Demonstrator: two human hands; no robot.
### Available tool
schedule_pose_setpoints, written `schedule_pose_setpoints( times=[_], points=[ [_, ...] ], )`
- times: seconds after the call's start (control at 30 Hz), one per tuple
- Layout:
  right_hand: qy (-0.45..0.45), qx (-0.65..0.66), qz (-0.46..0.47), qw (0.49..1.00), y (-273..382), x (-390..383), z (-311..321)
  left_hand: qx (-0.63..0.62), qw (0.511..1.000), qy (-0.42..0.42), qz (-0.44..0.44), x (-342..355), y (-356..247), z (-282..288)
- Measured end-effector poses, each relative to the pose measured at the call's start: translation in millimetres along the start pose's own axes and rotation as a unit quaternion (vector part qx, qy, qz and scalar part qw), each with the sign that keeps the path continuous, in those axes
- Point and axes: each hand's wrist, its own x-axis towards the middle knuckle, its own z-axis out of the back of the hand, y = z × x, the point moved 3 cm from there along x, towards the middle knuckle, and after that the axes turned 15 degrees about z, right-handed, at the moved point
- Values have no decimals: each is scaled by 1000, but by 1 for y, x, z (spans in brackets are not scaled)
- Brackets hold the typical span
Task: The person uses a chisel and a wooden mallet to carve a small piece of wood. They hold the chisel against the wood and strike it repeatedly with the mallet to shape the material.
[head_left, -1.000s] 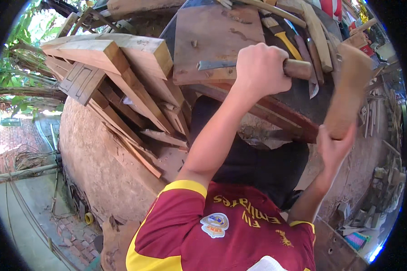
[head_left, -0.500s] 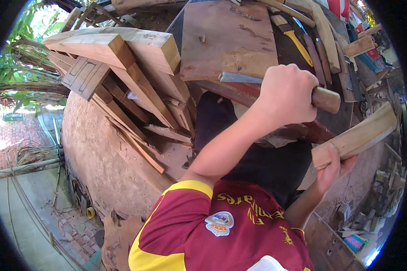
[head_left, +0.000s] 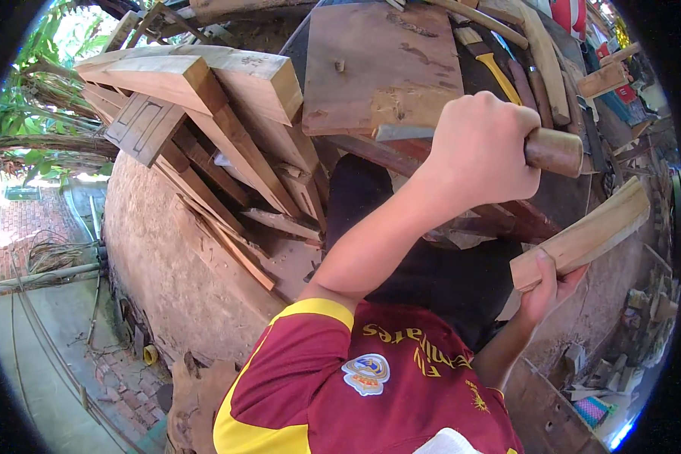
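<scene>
My left hand [head_left: 486, 150] is closed around the round wooden handle [head_left: 554, 151] of a chisel. Its flat metal blade [head_left: 401, 132] points left, near the front edge of a square wooden board [head_left: 382, 57] on the dark bench. My hand hides the middle of the tool; whether the blade touches the board I cannot tell. Lower right, my right hand [head_left: 548, 291] grips one end of a pale wooden block [head_left: 583, 231], which slants up and to the right, apart from the chisel.
Long timbers [head_left: 246, 91] lean at left beside a small panel [head_left: 140, 125]. A yellow-handled brush [head_left: 498, 76], several tools and wood strips [head_left: 552, 83] lie right of the board. Offcuts [head_left: 620, 363] are piled at lower right; a dirt floor [head_left: 151, 250] shows left.
Since a second ago, my left hand and chisel have moved rightward and somewhat down. The wooden block in my right hand has swung from upright to a slant, its top lower and further right.
</scene>
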Motion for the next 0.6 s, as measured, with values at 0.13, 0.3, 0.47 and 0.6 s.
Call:
schedule_pose_setpoints(
  times=[0.13,0.3,0.47,0.6],
  points=[
    [15,3,-10,1000,-2,-1,-1,10,1000,-18,-8,5,5,0],
    [18,6,-2,1000,2,-2,-4,5,1000,-30,-2,9,7,-2],
    [0,15,51,999,15,24,-1,-10,998,-57,22,14,13,3],
    [-144,-50,44,987,49,48,-11,6,1000,-28,-1,14,8,-4]
  ],
)
